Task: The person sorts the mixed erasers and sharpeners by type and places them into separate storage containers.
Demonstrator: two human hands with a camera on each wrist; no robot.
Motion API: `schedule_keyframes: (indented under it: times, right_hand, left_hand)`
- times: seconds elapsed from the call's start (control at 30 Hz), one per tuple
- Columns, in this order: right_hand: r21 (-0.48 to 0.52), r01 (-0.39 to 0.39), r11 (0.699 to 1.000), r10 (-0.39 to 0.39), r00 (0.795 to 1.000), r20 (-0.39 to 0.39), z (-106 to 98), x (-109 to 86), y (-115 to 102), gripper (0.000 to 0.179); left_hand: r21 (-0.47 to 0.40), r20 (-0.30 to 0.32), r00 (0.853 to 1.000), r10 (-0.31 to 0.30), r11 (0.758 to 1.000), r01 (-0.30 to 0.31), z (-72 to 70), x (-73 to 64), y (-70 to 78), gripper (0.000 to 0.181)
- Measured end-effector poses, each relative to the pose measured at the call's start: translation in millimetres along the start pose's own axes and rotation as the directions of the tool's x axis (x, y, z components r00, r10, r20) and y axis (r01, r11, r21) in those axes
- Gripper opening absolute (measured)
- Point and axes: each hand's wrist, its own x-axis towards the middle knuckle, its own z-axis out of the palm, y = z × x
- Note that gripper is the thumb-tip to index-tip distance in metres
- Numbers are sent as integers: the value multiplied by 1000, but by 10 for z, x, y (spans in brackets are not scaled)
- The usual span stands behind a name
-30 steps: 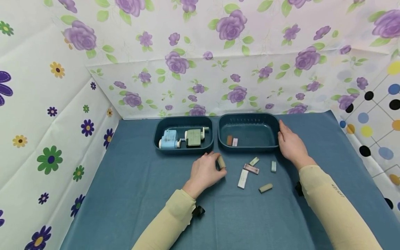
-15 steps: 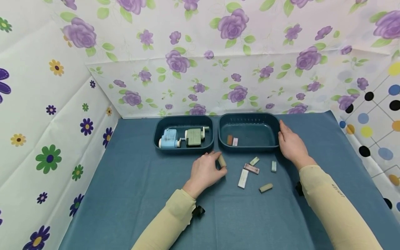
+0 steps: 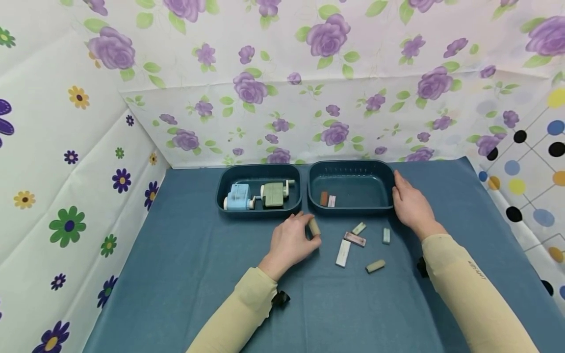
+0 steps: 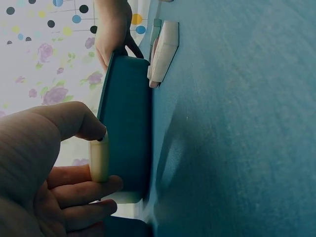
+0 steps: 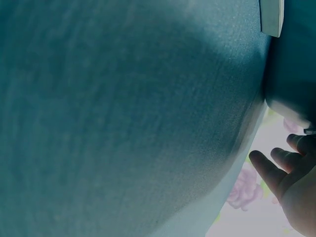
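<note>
In the head view my left hand (image 3: 290,241) pinches a beige eraser (image 3: 314,227) between thumb and fingers, above the cloth in front of the right tray. The left wrist view shows this eraser (image 4: 99,160) upright between thumb and fingertips. My right hand (image 3: 412,203) rests along the right end of the dark blue right tray (image 3: 353,211), its fingers fairly straight. A brown eraser (image 3: 324,198) and a pinkish-white eraser (image 3: 332,201) lie inside that tray. On the cloth are a white eraser (image 3: 343,253), a brownish-pink one (image 3: 355,239), and several greenish ones.
A second dark blue tray (image 3: 260,214) stands just left of the first, holding a light blue crank pencil sharpener (image 3: 239,197) and a green one (image 3: 273,194). Another beige eraser (image 3: 375,266) lies nearer the front. A flowered sheet (image 3: 265,127) hangs behind the trays.
</note>
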Motion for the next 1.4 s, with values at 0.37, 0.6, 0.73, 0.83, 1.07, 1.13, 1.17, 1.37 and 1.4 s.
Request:
schedule_keyframes:
  times: [0.37, 0.6, 0.73, 0.83, 1.07, 1.13, 1.17, 1.37, 1.4]
  right_hand:
    - [3, 3, 1000, -3, 1000, -16, 1, -11, -6, 63]
    - [7, 8, 1000, -8, 1000, -21, 7, -11, -22, 62]
    - [9, 7, 1000, -7, 1000, -19, 6, -9, -21, 62]
    - [14, 3, 1000, -3, 1000, -15, 7, -9, -13, 62]
    - [20, 5, 1000, -4, 1000, -14, 10, -14, -14, 62]
    - [21, 8, 1000, -7, 1000, -15, 7, -16, -20, 62]
    - [22, 9, 1000, -8, 1000, -17, 4, -18, -24, 62]
    - [23, 7, 1000, -7, 1000, -19, 3, -22, -49, 62]
    - [24, 6, 1000, -6, 1000, -19, 3, -21, -51, 62]
  left_hand:
    - [-17, -30, 999, 41, 999, -41, -11, 25, 20, 52]
    - [-36, -39, 997, 59, 997, -61, -25, 33, 36, 54]
    - [-47, -38, 997, 69, 996, -71, -49, 50, 58, 54]
    - [-47, -46, 996, 82, 995, -84, -72, 66, 76, 52]
    - [-54, -64, 993, 99, 993, -102, -114, 96, 103, 51]
    - [-56, -72, 992, 106, 992, -110, -119, 108, 111, 51]
    - [-58, -76, 991, 109, 992, -114, -123, 115, 117, 50]
    - [-58, -98, 987, 130, 989, -136, -144, 163, 153, 50]
    - [-56, -100, 986, 133, 989, -139, -146, 169, 158, 51]
